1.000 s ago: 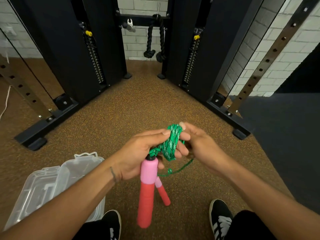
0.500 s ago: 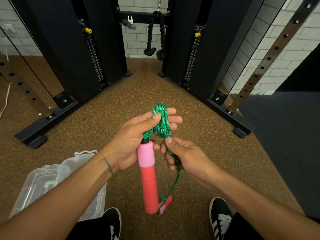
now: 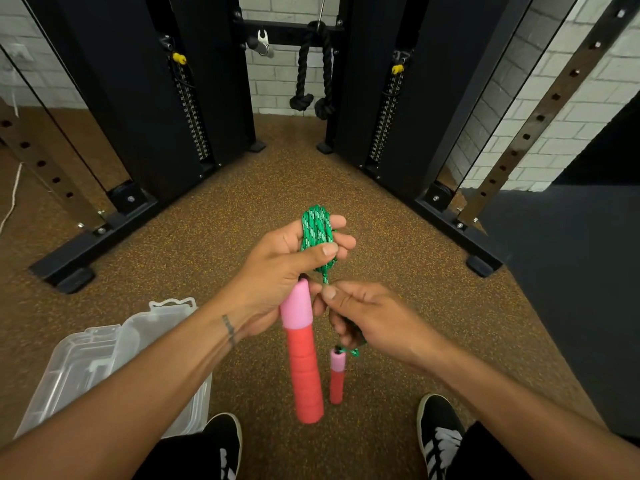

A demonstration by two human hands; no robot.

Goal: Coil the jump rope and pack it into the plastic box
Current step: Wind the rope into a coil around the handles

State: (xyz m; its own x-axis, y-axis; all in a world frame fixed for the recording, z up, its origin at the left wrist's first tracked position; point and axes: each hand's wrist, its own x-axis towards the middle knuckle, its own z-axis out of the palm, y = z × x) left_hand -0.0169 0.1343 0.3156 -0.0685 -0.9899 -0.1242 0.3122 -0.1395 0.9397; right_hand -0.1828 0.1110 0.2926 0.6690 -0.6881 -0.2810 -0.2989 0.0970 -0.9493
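The green jump rope (image 3: 316, 228) is wound in several loops around the fingers of my left hand (image 3: 280, 271), which also grips the top of one pink and red handle (image 3: 302, 355) hanging down. My right hand (image 3: 370, 322) pinches the loose strand just below the coil. The second, smaller-looking handle (image 3: 337, 375) dangles under my right hand. The clear plastic box (image 3: 86, 362) lies open on the floor at the lower left, partly hidden by my left forearm.
I stand on brown speckled rubber floor (image 3: 242, 209). Black cable machine columns (image 3: 138, 98) and their base feet flank the space ahead. A black tricep rope (image 3: 311, 81) hangs at the back. A dark mat (image 3: 571, 254) lies right. My shoes (image 3: 440, 434) are below.
My right hand has drawn the loose strand shorter, lifting the second handle off the floor to hang beside the first. The coil on my left hand has stayed in place.
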